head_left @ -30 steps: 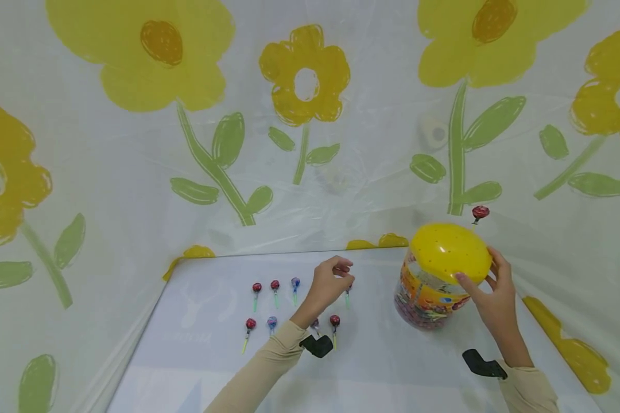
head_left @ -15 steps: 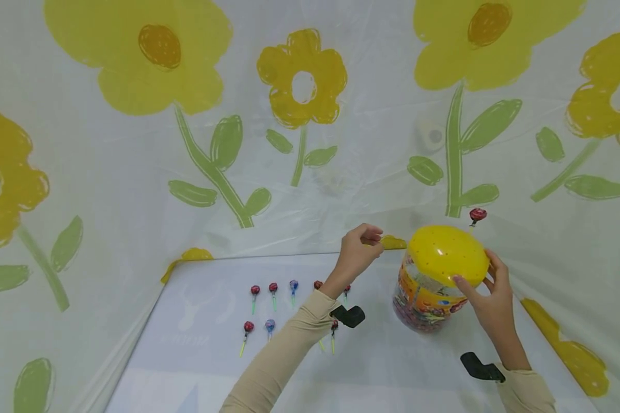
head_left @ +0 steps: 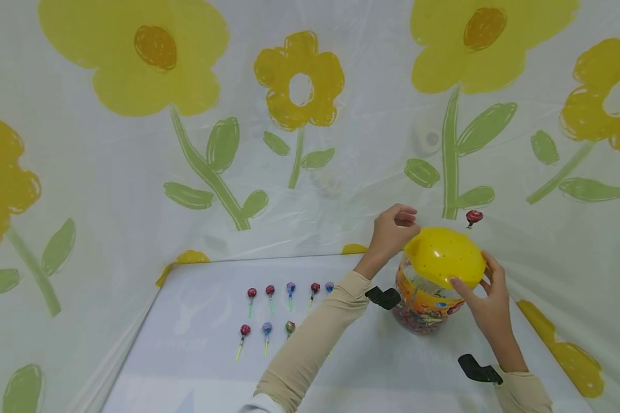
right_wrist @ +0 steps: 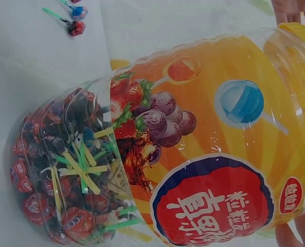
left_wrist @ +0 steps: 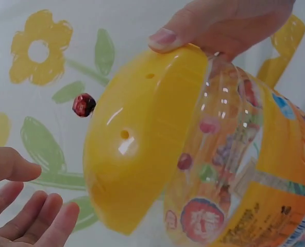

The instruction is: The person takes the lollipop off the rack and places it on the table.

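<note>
A clear plastic candy jar (head_left: 423, 289) stands at the right of the table, with a dotted yellow lid (head_left: 446, 258) on top. Lollipops with yellow and green sticks (right_wrist: 83, 164) fill its bottom. My right hand (head_left: 488, 298) grips the lid's right side, thumb on top, fingers round the far edge. One red lollipop (head_left: 473, 218) stands upright at the lid's back edge; the left wrist view shows its head (left_wrist: 84, 104) beside a lid hole (left_wrist: 124, 134). My left hand (head_left: 394, 232) hovers by the lid's left edge, its fingers (left_wrist: 54, 221) loosely bent and holding nothing.
Two rows of wrapped lollipops lie on the white table (head_left: 186, 355), including a red one (head_left: 245, 330) and a blue one (head_left: 290, 287). My left forearm (head_left: 315, 338) hides part of them. A flower-printed curtain (head_left: 289, 218) hangs behind the table.
My left hand has travelled right and up from above the lollipop rows to the lid's left edge. My right hand stays on the lid.
</note>
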The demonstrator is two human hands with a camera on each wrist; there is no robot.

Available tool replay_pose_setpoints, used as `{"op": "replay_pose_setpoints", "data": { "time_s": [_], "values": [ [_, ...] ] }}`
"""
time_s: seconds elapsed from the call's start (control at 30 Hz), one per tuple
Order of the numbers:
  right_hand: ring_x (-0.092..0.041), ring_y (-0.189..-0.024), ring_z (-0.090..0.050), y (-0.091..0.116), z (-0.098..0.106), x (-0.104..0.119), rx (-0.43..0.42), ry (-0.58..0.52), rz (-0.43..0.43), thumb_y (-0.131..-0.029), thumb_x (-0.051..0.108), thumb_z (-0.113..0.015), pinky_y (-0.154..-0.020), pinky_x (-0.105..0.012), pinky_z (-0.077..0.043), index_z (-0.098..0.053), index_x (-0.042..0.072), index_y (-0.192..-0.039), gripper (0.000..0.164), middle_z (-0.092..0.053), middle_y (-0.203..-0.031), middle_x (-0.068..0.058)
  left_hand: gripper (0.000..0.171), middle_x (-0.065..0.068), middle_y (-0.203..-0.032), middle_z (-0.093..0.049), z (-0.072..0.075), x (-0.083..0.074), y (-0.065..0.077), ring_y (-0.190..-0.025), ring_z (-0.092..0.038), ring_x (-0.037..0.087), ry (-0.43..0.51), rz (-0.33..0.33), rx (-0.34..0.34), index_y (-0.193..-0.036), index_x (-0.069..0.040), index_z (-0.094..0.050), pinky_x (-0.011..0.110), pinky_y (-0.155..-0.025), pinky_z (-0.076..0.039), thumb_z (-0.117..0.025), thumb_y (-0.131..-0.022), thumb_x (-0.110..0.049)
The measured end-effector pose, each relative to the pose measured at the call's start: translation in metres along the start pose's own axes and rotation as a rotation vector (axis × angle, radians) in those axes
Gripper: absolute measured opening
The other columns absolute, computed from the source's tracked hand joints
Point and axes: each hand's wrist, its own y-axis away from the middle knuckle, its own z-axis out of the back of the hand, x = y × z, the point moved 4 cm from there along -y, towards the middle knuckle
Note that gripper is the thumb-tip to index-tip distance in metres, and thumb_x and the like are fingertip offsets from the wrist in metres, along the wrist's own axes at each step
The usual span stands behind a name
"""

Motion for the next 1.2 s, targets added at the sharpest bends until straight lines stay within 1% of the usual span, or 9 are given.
{"op": "replay_pose_setpoints", "data": {
  "time_s": [0.27, 0.37, 0.43, 0.57, 0.73, 0.83, 0.97, 1.07, 1.2],
  "values": [
    [-0.027, -0.135, -0.026, -0.001, -0.001, 0.0, -0.003, 0.002, 0.007, -0.088, 0.02, -0.067, -0.108, -0.023, -0.027, -0.02, 0.019, -0.15, 0.078, -0.025, -0.151, -0.007, 0.031, -0.003, -0.101, -0.063, -0.021, -0.005, -0.014, -0.088, -0.06, 0.006, -0.002, -0.002, 0.026, -0.113, -0.015, -0.062, 0.014, -0.072, -0.049, -0.07, -0.084, -0.01],
    [-0.027, -0.134, -0.026, -0.001, 0.0, -0.001, 0.001, 0.005, 0.02, -0.088, 0.02, -0.067, -0.106, -0.018, -0.027, -0.02, 0.018, -0.15, 0.078, -0.025, -0.151, -0.007, 0.034, -0.001, -0.105, -0.063, -0.031, -0.007, -0.018, -0.094, -0.062, 0.012, -0.022, 0.002, 0.045, -0.117, -0.014, -0.06, 0.014, -0.073, -0.049, -0.07, -0.084, -0.011],
    [-0.027, -0.134, -0.026, -0.001, 0.0, -0.002, 0.0, 0.015, 0.023, -0.088, 0.02, -0.067, -0.104, -0.016, -0.028, -0.02, 0.018, -0.15, 0.078, -0.025, -0.151, -0.007, 0.035, 0.001, -0.108, -0.063, -0.039, -0.008, -0.022, -0.096, -0.062, 0.012, -0.044, 0.002, 0.057, -0.118, -0.015, -0.059, 0.013, -0.075, -0.048, -0.07, -0.084, -0.011],
    [-0.029, -0.134, -0.028, -0.002, 0.001, -0.001, -0.008, 0.024, 0.022, -0.088, 0.02, -0.068, -0.106, -0.018, -0.028, -0.02, 0.018, -0.15, 0.078, -0.027, -0.15, -0.008, 0.039, 0.002, -0.112, -0.063, -0.058, -0.01, -0.032, -0.097, -0.061, 0.008, -0.076, 0.001, 0.08, -0.121, -0.014, -0.058, 0.012, -0.075, -0.047, -0.07, -0.084, -0.012],
    [-0.032, -0.133, -0.028, -0.002, 0.0, 0.0, 0.011, 0.029, 0.025, -0.088, 0.021, -0.068, -0.108, -0.024, -0.029, -0.02, 0.018, -0.15, 0.079, -0.026, -0.15, -0.008, 0.042, 0.002, -0.117, -0.061, -0.075, -0.01, -0.039, -0.104, -0.06, 0.01, -0.1, -0.01, 0.139, -0.125, -0.017, -0.055, 0.011, -0.076, -0.047, -0.068, -0.086, -0.01],
    [-0.032, -0.133, -0.028, -0.003, -0.002, 0.0, 0.028, 0.021, 0.04, -0.088, 0.021, -0.068, -0.106, -0.019, -0.029, -0.019, 0.019, -0.151, 0.079, -0.025, -0.151, -0.008, 0.043, 0.002, -0.12, -0.061, -0.08, -0.013, -0.04, -0.107, -0.06, 0.012, -0.13, -0.037, 0.181, -0.127, -0.018, -0.053, 0.011, -0.078, -0.046, -0.066, -0.087, -0.009],
    [-0.031, -0.133, -0.028, -0.002, -0.001, -0.002, 0.026, 0.025, 0.051, -0.088, 0.019, -0.067, -0.098, -0.008, -0.028, -0.019, 0.02, -0.151, 0.079, -0.026, -0.15, -0.008, 0.039, 0.0, -0.114, -0.063, -0.091, -0.018, -0.043, -0.098, -0.062, 0.007, -0.171, -0.065, 0.242, -0.126, -0.018, -0.053, 0.009, -0.075, -0.046, -0.063, -0.09, -0.007],
    [-0.03, -0.133, -0.028, -0.001, 0.002, -0.002, 0.014, 0.03, 0.052, -0.088, 0.018, -0.067, -0.095, -0.005, -0.028, -0.019, 0.019, -0.151, 0.078, -0.026, -0.15, -0.008, 0.034, -0.004, -0.107, -0.064, -0.1, -0.022, -0.044, -0.09, -0.061, 0.001, -0.231, -0.078, 0.28, -0.122, -0.018, -0.055, 0.006, -0.07, -0.044, -0.062, -0.09, -0.008],
    [-0.03, -0.133, -0.028, -0.001, 0.002, -0.001, 0.011, 0.029, 0.06, -0.089, 0.018, -0.067, -0.095, -0.005, -0.028, -0.02, 0.02, -0.15, 0.078, -0.026, -0.15, -0.009, 0.029, -0.006, -0.105, -0.064, -0.104, -0.025, -0.046, -0.087, -0.06, 0.001, -0.28, -0.1, 0.275, -0.117, -0.016, -0.059, 0.005, -0.069, -0.042, -0.062, -0.09, -0.006]
  ]
}}
